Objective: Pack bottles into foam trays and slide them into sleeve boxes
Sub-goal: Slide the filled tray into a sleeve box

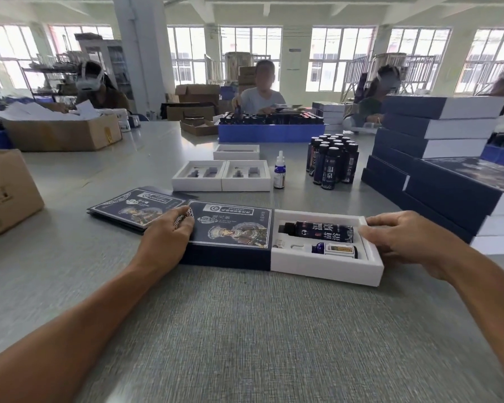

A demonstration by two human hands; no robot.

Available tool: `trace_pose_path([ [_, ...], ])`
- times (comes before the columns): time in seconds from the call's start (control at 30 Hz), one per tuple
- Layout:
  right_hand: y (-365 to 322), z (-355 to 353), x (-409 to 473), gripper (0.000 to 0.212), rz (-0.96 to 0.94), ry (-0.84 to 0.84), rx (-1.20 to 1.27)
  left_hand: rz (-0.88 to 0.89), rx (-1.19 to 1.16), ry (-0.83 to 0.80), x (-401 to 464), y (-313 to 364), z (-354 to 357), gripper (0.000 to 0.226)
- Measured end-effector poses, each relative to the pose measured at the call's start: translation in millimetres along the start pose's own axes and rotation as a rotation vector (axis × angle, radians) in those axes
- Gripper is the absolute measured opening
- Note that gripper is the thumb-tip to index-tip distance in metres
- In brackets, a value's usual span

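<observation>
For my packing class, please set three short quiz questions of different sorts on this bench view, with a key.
1. True or false: the foam tray is fully inside the sleeve box.
2. Which hand rests on the sleeve box? A) left hand B) right hand C) neither
3. Fill in: behind the sleeve box, beside the standing dropper bottle, lie two ____ foam trays.

Key
1. False: the tray's right part sticks out, showing a dark bottle and a small blue bottle lying in it.
2. A: the left hand lies on the sleeve's left end; the right hand is at the tray's right end.
3. Empty.
</observation>
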State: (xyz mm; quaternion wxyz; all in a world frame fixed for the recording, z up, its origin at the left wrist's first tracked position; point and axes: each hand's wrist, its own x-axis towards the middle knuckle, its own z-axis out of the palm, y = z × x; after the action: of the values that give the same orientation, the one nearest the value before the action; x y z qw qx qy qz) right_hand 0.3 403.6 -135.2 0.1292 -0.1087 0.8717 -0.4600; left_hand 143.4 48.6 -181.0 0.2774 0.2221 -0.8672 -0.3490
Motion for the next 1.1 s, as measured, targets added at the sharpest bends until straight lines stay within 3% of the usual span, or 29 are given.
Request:
trace_pose_path([
  [0.13,-0.3,11.0,2.5,0.005,-0.045,0.028,0.090,-0.024,-0.018,-0.027,-0.1,1.7,0.1,0.048],
  [0.3,-1.0,7.9,2.5,0.002,-0.005,0.025,0.105,-0.024,-0.027,-0.051,2.9,1.0,-1.7,0.053],
  [0.47,1.3,10.5,9.7,0.010,-0.030,0.214,-0.098,-0.028,0.047,-0.117,5.3,0.2,5.6,0.065],
  [0.7,-6.8,20.5,13.5,0.023,-0.088,0.150,-0.121,-0.019,0.068,-0.198,7.6,-2.4,3.9,0.069],
  [0.83,-23.3,56.8,5.3,0.016,-0.184,-0.083,-0.036,0.006,0.083,-0.192,3.6,3.0,10.7,0.068],
  [1.1,-31.6,81.7,-2.3,0.020,-0.239,-0.134,0.031,0.026,0.061,-0.144,-9.4,16.2,21.4,0.072],
])
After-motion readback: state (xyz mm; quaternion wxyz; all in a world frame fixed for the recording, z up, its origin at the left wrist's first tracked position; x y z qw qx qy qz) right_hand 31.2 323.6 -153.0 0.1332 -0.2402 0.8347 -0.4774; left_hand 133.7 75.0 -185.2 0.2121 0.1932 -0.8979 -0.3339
